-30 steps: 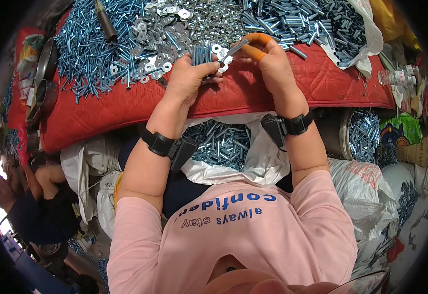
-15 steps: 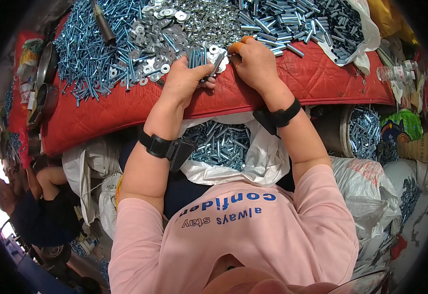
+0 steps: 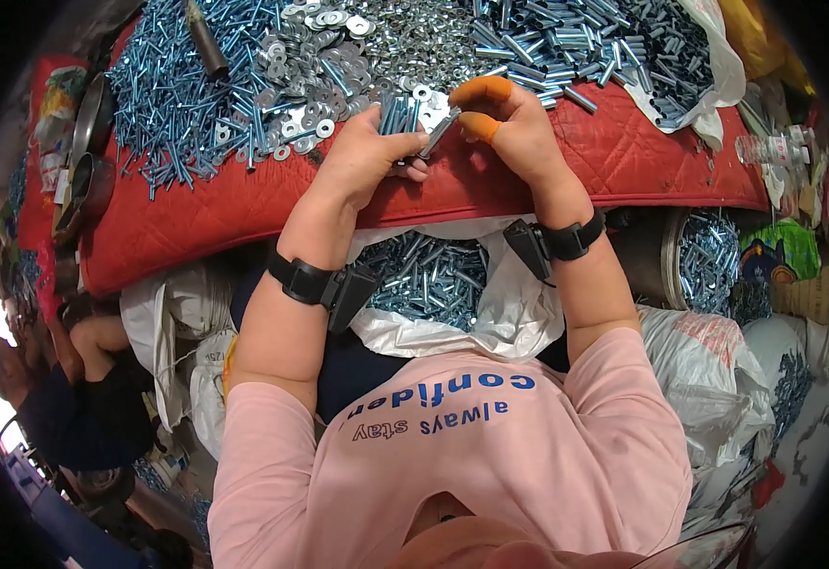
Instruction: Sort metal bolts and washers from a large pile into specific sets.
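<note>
Red quilt point(image 3: 234, 213) beneath left hand point(image 3: 362, 156) pinching metal tube point(image 3: 442, 129) (long axis slanting away, rightward), right hand point(image 3: 519, 131) spread near its tip.

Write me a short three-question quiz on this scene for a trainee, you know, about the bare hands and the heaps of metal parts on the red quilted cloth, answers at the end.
1. Which hand wears the orange, tube-shaped finger covers?
2. True or false: the left hand holds a bunch of slim bluish metal rods.
3. Of these heaps on the red quilted cloth, which lies furthest right? A, flat round silver washers; B, shiny hollow metal tubes; C, small white plastic balls.

Key:
1. The right hand.
2. True.
3. B.
</note>
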The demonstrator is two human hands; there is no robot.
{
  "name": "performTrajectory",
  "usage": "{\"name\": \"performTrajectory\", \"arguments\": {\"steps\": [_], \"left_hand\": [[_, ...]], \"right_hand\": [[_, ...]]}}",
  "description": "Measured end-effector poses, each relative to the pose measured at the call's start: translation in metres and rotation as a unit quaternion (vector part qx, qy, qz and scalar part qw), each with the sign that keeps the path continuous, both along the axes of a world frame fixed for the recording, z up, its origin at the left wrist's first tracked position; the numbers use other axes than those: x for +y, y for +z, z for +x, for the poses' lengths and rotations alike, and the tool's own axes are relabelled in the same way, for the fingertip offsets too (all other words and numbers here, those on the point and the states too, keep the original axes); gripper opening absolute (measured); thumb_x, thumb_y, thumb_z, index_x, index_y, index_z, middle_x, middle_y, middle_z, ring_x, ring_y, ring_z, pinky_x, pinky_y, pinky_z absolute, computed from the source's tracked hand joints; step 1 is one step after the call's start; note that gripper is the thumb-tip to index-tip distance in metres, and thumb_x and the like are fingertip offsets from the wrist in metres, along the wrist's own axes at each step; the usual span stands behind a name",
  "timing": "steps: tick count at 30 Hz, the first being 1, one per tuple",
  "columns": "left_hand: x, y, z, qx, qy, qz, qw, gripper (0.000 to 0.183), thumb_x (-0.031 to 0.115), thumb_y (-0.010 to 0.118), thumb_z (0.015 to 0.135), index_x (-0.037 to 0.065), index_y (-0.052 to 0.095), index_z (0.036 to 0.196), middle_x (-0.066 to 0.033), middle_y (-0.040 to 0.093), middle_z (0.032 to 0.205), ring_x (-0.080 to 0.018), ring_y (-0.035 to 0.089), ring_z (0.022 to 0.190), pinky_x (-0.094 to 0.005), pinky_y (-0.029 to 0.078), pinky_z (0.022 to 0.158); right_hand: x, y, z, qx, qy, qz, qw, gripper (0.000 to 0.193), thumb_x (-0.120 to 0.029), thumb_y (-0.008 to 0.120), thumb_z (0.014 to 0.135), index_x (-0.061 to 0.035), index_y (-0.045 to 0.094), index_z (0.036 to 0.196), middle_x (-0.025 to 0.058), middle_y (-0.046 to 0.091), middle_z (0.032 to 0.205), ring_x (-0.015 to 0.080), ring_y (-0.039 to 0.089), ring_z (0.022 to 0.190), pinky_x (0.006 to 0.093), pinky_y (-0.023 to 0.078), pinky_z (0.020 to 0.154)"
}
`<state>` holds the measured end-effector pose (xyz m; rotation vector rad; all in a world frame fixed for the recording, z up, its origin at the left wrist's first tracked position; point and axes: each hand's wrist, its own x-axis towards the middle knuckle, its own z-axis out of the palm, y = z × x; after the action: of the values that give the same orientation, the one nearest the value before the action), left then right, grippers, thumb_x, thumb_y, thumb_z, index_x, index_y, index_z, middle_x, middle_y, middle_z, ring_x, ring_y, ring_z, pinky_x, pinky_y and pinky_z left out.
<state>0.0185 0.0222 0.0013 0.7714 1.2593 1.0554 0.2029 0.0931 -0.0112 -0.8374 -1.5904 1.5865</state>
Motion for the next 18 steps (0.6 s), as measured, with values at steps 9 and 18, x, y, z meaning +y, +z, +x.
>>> {"name": "performTrajectory", "arguments": {"steps": [9, 18], "left_hand": [[0.000, -0.006, -0.005, -0.026, -0.017, -0.014, 0.999, 0.024, 0.003, 0.064, 0.080, -0.002, 0.051, 0.100, -0.0102, 0.060, 0.080, -0.0173, 0.062, 0.060, -0.0274, 0.056, 0.053], [-0.002, -0.005, -0.004, 0.001, -0.001, -0.014, 1.000, 0.020, 0.007, 0.064, 0.082, 0.000, 0.055, 0.099, -0.0089, 0.063, 0.081, -0.0145, 0.061, 0.061, -0.0258, 0.054, 0.055]], "right_hand": [[-0.004, 0.009, 0.000, -0.026, 0.005, 0.104, 0.994, 0.019, 0.002, 0.058, 0.082, -0.0017, 0.065, 0.099, 0.0023, 0.064, 0.084, 0.0090, 0.058, 0.071, 0.0229, 0.047, 0.063], [0.006, 0.004, 0.006, -0.109, -0.031, 0.176, 0.978, 0.024, -0.019, 0.069, 0.082, -0.0023, 0.066, 0.099, 0.0068, 0.066, 0.082, 0.0137, 0.061, 0.072, 0.0274, 0.049, 0.066]]}}
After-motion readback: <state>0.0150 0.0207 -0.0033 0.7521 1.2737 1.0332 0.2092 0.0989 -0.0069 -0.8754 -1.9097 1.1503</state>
